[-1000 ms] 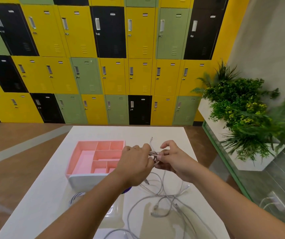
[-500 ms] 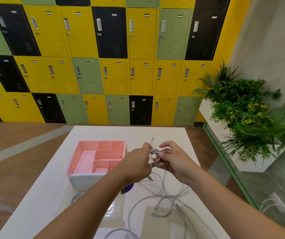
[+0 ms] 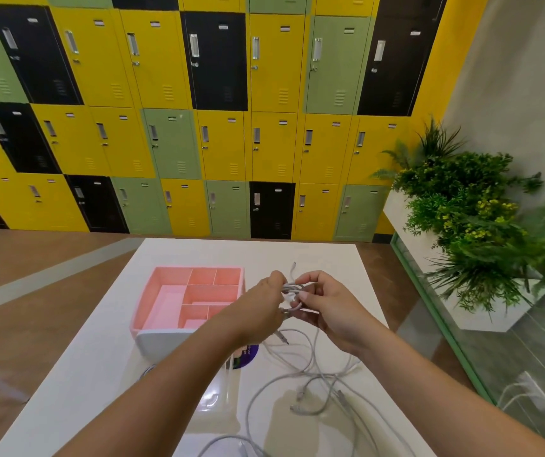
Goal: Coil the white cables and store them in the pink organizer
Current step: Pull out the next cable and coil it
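Coil (image 3: pixel 292 293): a small bundle of white cable I hold above the table (image 3: pixel 106 357), just right of the organizer (image 3: pixel 165 298). My left hand (image 3: pixel 261 308) pinches one side of it; my right hand (image 3: pixel 330 311) closes round the other, fingers (image 3: pixel 307 296) pressing the loops. One plug end sticks up from the bundle; another hangs below. Loose cables (image 3: pixel 314 384) sprawl on the table nearer me than the organizer, well apart from its compartments, all of which look unfilled. Risk, as I judge it: the stiff loops spring open if either pinch eases, and the hanging tail may snag the loose cables.
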A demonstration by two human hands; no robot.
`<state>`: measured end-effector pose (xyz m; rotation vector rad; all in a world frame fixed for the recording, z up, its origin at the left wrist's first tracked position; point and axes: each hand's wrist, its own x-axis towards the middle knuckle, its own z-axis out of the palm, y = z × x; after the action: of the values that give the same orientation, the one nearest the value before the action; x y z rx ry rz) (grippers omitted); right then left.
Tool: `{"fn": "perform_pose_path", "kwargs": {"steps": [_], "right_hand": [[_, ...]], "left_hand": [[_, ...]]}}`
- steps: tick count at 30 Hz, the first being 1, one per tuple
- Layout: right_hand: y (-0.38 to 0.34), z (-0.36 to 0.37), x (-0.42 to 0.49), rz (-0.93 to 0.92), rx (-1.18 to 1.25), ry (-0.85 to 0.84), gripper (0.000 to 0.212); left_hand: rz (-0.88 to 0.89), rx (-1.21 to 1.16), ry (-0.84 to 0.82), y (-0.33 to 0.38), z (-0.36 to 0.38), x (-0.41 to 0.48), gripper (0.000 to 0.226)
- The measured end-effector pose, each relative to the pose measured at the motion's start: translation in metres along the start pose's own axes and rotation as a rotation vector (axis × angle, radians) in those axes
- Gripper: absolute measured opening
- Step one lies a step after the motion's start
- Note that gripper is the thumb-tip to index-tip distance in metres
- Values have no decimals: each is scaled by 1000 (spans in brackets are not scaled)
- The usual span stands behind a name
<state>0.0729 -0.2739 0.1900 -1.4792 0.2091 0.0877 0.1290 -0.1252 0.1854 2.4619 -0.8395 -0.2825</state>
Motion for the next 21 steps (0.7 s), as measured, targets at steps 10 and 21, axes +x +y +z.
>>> {"fn": "perform_pose_path", "kwargs": {"steps": [10, 21], "right_hand": [[4, 0, 0, -38, -130, 26, 16], [-13, -20, -3, -237, -846, -40, 16]], "left_hand": [[23, -67, 141, -6, 2, 5, 16], [-16, -144, -101, -6, -5, 2, 4]]}}
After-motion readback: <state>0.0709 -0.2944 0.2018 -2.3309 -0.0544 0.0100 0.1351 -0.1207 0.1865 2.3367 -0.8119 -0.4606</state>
